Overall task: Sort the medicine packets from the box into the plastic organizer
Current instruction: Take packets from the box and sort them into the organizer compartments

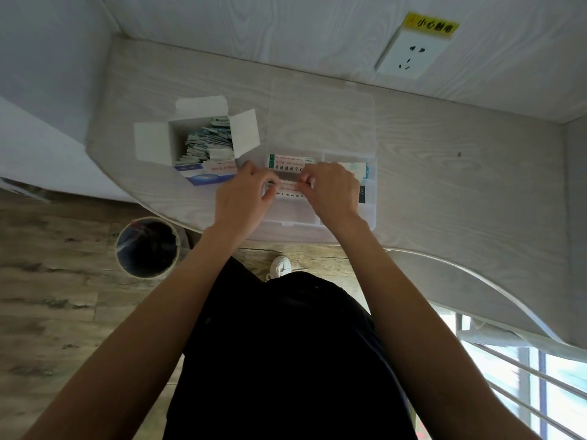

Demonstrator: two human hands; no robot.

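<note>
A white cardboard box (158, 144) with open flaps stands on the table, holding several blue and white medicine packets (209, 142). To its right lies a clear plastic organizer (370, 214) with its lid (320, 119) folded back. A long white packet with a green edge (290, 161) lies in the organizer's far left compartment. Over the near left compartment, my left hand (243, 198) and my right hand (330, 190) pinch the two ends of another white packet (289, 187). More packets (362, 173) lie in the right compartment, partly hidden by my right hand.
A blue and white medicine carton (205, 174) lies against the box's near side. A round waste bin (146, 247) stands on the wooden floor left of my legs. A wall socket (409, 55) sits on the back panel. The table edge curves near my body.
</note>
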